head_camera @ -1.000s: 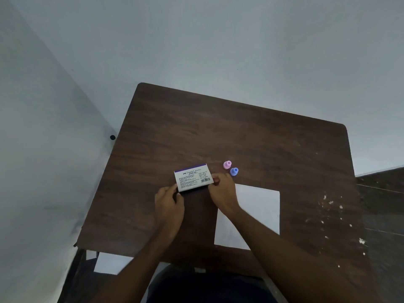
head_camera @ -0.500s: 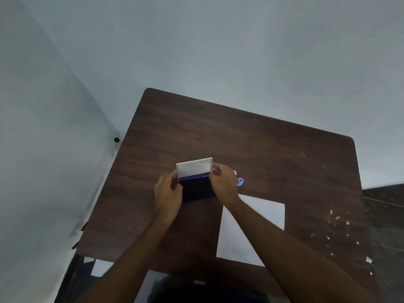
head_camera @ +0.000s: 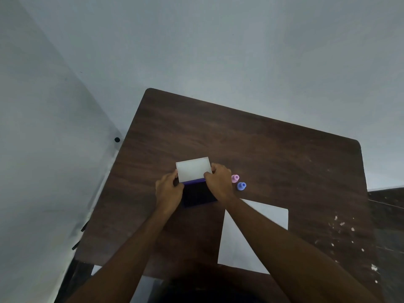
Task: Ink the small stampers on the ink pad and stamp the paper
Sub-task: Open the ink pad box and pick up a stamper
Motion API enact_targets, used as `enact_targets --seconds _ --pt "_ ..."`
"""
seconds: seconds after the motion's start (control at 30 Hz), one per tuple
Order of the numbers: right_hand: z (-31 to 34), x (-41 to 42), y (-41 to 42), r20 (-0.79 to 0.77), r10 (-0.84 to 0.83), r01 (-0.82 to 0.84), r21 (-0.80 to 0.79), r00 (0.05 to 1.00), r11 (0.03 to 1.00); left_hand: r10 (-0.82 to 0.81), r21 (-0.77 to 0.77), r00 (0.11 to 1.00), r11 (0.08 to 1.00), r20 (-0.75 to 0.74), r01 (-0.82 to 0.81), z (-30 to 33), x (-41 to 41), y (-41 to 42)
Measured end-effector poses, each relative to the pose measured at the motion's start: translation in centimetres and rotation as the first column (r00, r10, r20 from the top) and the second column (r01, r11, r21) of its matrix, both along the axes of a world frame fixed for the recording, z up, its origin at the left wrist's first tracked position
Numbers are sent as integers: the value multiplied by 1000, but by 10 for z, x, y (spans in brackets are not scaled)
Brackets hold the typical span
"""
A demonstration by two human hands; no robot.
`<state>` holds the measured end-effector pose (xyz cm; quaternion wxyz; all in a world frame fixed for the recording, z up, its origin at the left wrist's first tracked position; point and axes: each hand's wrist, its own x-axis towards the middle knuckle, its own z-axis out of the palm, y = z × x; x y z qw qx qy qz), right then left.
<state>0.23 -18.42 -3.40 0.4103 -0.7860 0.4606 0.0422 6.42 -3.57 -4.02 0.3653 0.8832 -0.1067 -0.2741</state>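
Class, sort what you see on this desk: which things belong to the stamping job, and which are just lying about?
Belong to the job:
ink pad, lid open
pink stamper
blue stamper
paper

Just lying about:
white flecks on the desk
black knob on the wall

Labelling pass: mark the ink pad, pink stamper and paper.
ink pad [head_camera: 197, 194], head view, on its dark inking surface
pink stamper [head_camera: 235, 178], head view, on its top knob
paper [head_camera: 273, 217], head view, on its bare far corner
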Motion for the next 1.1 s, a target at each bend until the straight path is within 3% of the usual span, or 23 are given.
enact_targets --seconds 0.2,0.33,0.4,0.47,0.57,0.67,0.93,1.1 --pt "4 -1 -2 17 -21 22 -35 1000 999 -7 -7 999 1000 40 8 5 -2 -2" --pt "17 -17 -18 32 85 -71 -294 996 953 -16 11 997 1000 80 15 9 -5 2" --pt "23 -30 -29 -60 152 -162 -456 987 875 -15 2 996 1000 93 15 11 -7 3" --pt "26 -42 -41 -151 93 -162 -553 984 818 -13 -7 995 1000 96 14 13 -9 4" --pt "25 -53 -52 -275 10 -159 -526 961 836 -3 1 992 1000 123 3 15 -15 3" --pt "20 -58 -54 -350 34 -212 -485 936 849 11 20 987 1000 160 -14 17 -19 3" --pt "10 -59 -50 -300 77 -228 -507 951 831 -25 33 988 999 152 20 24 -28 4" --pt "14 -56 -53 -242 26 -142 -474 970 869 -22 12 987 1000 158 20 28 -31 5"
